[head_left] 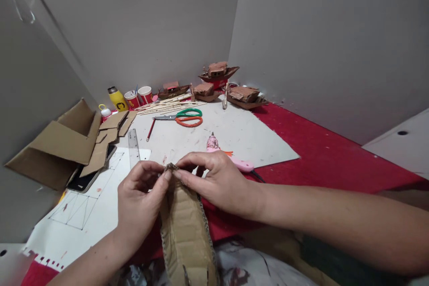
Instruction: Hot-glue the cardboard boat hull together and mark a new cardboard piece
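Observation:
A long strip-like cardboard piece with corrugated edges runs from my lap up to the table edge, its far end narrowing. My left hand pinches that narrow end from the left with thumb and fingers. From the other side my right hand grips the same end, its thumb close to the left thumb. Just beyond the right hand lies a pink hot glue gun, partly hidden by the knuckles.
Green-and-orange scissors, a red pencil and a clear ruler lie on grey board. Several brown model boats, wooden sticks and paper cups stand behind. An open cardboard box and a phone are left.

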`<act>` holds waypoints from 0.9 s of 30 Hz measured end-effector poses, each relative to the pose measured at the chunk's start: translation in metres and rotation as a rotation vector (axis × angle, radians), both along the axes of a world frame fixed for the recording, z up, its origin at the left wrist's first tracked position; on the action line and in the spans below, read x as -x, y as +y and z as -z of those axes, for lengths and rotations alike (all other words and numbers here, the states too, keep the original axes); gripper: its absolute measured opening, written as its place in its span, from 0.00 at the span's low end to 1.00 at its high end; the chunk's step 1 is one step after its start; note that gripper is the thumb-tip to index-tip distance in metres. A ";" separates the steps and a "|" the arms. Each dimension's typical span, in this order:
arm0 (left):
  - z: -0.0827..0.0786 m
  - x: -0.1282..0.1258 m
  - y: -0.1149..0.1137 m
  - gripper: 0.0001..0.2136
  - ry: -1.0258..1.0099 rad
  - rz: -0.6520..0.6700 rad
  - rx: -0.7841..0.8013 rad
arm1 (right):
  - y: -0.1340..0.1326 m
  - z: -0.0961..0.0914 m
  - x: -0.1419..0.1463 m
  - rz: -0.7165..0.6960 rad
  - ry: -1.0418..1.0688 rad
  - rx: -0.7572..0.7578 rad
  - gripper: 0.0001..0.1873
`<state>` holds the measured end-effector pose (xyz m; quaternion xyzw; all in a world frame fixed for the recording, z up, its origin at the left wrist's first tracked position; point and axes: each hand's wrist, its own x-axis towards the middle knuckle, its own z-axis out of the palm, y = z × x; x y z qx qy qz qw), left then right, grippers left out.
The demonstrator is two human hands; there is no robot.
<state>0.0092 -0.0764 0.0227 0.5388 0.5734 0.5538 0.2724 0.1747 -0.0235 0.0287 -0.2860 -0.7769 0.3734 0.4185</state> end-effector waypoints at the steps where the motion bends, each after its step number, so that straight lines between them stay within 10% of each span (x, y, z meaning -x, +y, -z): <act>1: 0.000 0.000 -0.001 0.05 0.008 0.004 0.005 | -0.001 0.001 0.000 0.007 -0.006 -0.006 0.06; 27: 0.009 -0.001 -0.004 0.01 0.245 0.010 -0.147 | -0.004 0.011 0.004 0.072 -0.076 -0.409 0.09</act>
